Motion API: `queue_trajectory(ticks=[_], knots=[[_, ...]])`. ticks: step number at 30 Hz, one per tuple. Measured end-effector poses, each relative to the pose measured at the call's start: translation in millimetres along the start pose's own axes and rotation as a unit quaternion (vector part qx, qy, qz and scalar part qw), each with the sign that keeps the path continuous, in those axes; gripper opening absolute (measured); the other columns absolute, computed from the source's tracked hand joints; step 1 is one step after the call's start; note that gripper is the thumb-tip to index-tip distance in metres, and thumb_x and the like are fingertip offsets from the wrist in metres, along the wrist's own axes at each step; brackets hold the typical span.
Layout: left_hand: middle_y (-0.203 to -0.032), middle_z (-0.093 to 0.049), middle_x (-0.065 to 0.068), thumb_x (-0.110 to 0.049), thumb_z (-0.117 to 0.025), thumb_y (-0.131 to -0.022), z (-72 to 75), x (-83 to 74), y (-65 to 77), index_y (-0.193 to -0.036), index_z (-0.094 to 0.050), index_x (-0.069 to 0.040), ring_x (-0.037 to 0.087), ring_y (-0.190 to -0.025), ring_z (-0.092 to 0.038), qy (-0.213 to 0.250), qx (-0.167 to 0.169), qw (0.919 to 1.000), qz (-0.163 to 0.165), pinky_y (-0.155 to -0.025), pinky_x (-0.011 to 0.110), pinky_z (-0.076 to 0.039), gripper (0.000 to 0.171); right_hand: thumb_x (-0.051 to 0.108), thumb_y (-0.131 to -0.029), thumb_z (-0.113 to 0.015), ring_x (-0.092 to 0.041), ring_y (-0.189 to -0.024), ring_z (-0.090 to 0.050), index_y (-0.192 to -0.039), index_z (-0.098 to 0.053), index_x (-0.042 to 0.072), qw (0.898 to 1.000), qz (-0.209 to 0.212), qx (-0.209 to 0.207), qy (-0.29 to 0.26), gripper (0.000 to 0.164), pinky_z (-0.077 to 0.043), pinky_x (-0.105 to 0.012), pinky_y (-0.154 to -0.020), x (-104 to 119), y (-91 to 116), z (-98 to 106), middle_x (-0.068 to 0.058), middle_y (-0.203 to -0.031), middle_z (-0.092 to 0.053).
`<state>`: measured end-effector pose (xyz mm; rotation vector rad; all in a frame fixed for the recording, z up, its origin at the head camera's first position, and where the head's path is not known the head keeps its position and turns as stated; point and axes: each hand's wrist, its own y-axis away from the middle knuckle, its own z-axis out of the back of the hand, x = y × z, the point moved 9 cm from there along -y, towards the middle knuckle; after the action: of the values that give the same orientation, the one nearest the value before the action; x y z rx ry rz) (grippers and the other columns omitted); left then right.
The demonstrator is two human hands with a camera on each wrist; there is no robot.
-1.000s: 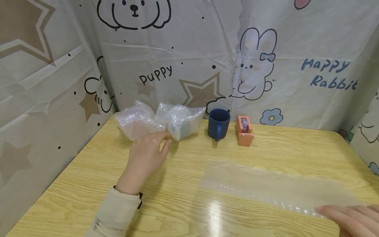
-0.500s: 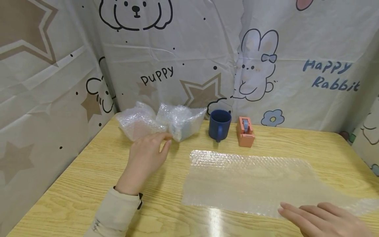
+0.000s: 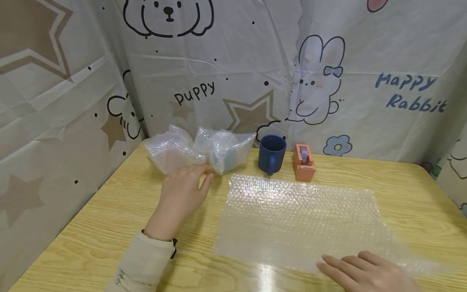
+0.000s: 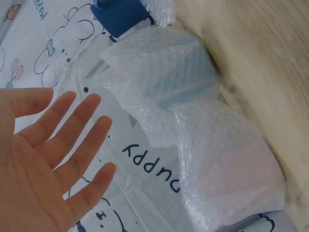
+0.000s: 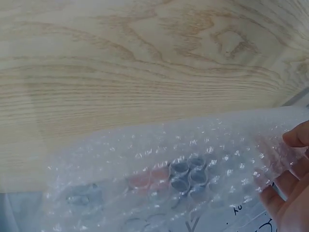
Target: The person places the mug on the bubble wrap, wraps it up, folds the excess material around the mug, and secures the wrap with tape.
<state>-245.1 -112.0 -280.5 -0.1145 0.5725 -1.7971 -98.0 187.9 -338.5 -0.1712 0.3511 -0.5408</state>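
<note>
My left hand (image 3: 184,198) reaches over the table's left side, in front of two bubble-wrapped bundles. In the left wrist view its fingers are loosely spread with nothing in them. Pink shows through the left bundle (image 4: 241,179), and light blue through the right bundle (image 4: 178,72). A clear sheet of bubble wrap (image 3: 303,219) spreads across the middle and right of the table. At its near edge, my right hand (image 3: 365,273) pinches the sheet between thumb and fingers. In the right wrist view, the sheet hangs in front of the things behind it, which show blurred through it.
A dark blue mug (image 3: 271,156) stands behind the sheet, handle towards me. To its right is a coral tape dispenser (image 3: 304,172) with a roll of tape. A printed cloth (image 3: 233,48) hangs along the table's back and left sides.
My right hand has moved left, bringing the bubble wrap with it. The sheet now covers more of the table and its far edge lies nearer the mug. My left hand has stayed almost still.
</note>
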Motion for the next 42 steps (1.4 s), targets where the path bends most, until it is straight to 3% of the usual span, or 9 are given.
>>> queue_trajectory(ticks=[4,16,26,36,42], knots=[[-0.113,-0.072,0.007,-0.026,-0.063,-0.097,-3.4,0.2,-0.3,-0.115,-0.071,-0.014,0.033,-0.097,-0.068,0.000,0.011,0.9999,0.002,-0.081,0.051,-0.053,0.023,0.068,-0.092,-0.050,-0.004,-0.087,-0.065,-0.130,-0.065,0.023,0.997,-0.011,0.068,-0.021,0.061,-0.057,-0.033,-0.071,-2,4,-21,0.012,-0.118,-0.069],[-0.105,-0.074,0.005,-0.023,-0.066,-0.095,-4.9,-2.2,2.3,-0.110,-0.071,-0.014,0.030,-0.088,-0.069,0.002,-0.008,0.9998,-0.020,-0.072,0.048,-0.055,0.018,0.063,-0.094,-0.051,-0.005,-0.092,-0.063,-0.134,-0.061,0.025,0.994,0.000,0.098,-0.046,0.056,-0.055,-0.031,-0.070,0,18,-39,0.011,-0.122,-0.066],[-0.109,-0.073,0.006,-0.024,-0.065,-0.095,-7.5,-1.4,1.9,-0.112,-0.072,-0.015,0.032,-0.091,-0.069,0.000,-0.003,0.9999,-0.014,-0.075,0.050,-0.055,0.020,0.063,-0.094,-0.051,-0.006,-0.092,-0.063,-0.133,-0.063,0.027,0.989,-0.015,0.131,-0.068,0.054,-0.056,-0.031,-0.071,-3,25,-46,0.013,-0.120,-0.066],[-0.108,-0.073,0.003,-0.022,-0.067,-0.094,-9.2,-2.0,1.4,-0.108,-0.073,-0.015,0.029,-0.092,-0.069,0.000,-0.005,0.9998,-0.021,-0.075,0.048,-0.055,0.017,0.061,-0.094,-0.055,-0.006,-0.087,-0.061,-0.124,-0.067,0.025,0.991,0.003,0.111,-0.074,0.048,-0.055,-0.031,-0.069,-3,19,-37,0.013,-0.113,-0.068],[-0.102,-0.074,0.003,-0.020,-0.068,-0.093,-10.6,-6.1,1.8,-0.105,-0.074,-0.013,0.027,-0.088,-0.070,0.001,-0.020,0.9990,-0.040,-0.071,0.044,-0.055,0.015,0.053,-0.096,-0.058,-0.006,-0.081,-0.062,-0.116,-0.071,0.023,0.995,0.001,0.073,-0.062,0.038,-0.055,-0.028,-0.066,-6,7,-20,0.013,-0.102,-0.069]])
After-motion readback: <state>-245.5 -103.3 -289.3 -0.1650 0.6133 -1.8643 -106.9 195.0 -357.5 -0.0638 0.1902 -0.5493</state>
